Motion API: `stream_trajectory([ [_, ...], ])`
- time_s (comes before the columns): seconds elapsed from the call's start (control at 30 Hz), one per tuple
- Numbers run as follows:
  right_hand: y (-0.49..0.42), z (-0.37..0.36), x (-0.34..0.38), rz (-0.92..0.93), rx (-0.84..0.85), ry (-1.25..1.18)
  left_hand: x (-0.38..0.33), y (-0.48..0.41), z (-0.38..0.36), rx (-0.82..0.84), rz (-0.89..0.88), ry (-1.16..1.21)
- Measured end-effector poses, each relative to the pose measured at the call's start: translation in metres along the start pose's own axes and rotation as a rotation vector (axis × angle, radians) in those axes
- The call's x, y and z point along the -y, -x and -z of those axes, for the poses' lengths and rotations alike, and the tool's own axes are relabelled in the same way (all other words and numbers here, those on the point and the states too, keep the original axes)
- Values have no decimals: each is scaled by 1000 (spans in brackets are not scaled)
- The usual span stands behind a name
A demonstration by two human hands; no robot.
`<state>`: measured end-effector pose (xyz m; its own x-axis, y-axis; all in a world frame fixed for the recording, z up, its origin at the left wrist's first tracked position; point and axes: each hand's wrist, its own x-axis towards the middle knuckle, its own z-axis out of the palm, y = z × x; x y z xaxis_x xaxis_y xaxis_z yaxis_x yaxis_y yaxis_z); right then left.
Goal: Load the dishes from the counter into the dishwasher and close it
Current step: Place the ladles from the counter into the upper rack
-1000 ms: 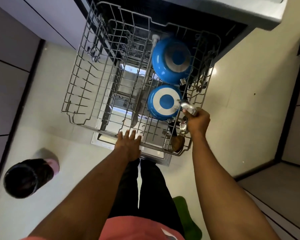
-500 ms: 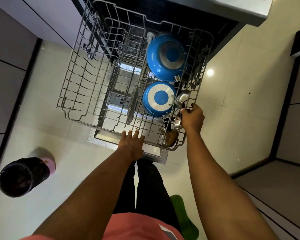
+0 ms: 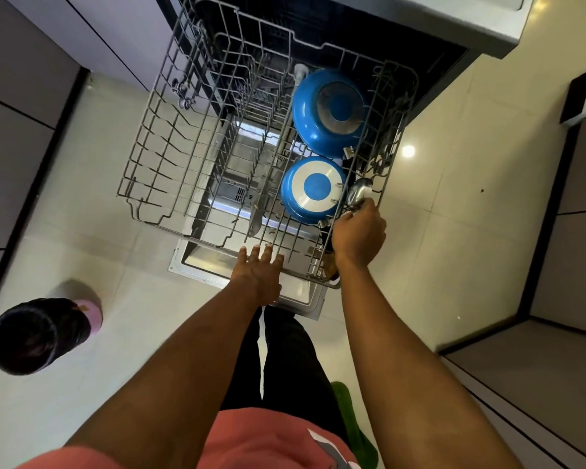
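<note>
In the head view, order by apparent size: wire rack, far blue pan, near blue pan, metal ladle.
wire rack
far blue pan
near blue pan, slightly smaller despite being nearer
metal ladle, partly hidden by the right hand

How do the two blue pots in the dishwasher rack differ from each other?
The far blue pot looks larger than the near blue pot. The far blue pot's base ring is dull grey, while the near blue pot's is bright white. The far blue pot shows a broad blue side wall, and the near blue pot shows mostly its base. Both lie bottom up on the right side of the rack, each with a blue centre disc.
</note>
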<state>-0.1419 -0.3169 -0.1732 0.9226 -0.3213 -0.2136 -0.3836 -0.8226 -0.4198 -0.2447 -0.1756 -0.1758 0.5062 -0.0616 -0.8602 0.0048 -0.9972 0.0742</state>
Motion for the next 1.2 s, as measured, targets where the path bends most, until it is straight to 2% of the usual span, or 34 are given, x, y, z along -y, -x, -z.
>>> stream_trajectory([
  [0.47, 49, -8, 9, 187, 210, 183, 18, 23, 7, -94, 33, 42],
  [0.67, 69, -6, 34, 310, 276, 250, 45, 46, 13, -214, 69, 129],
  [0.9, 112, -9, 98, 461, 374, 291, 106, 91, 10, -404, 155, 229],
  [1.2, 226, -12, 226, 704, 336, 295, 241, 184, -4, -620, 238, 332],
])
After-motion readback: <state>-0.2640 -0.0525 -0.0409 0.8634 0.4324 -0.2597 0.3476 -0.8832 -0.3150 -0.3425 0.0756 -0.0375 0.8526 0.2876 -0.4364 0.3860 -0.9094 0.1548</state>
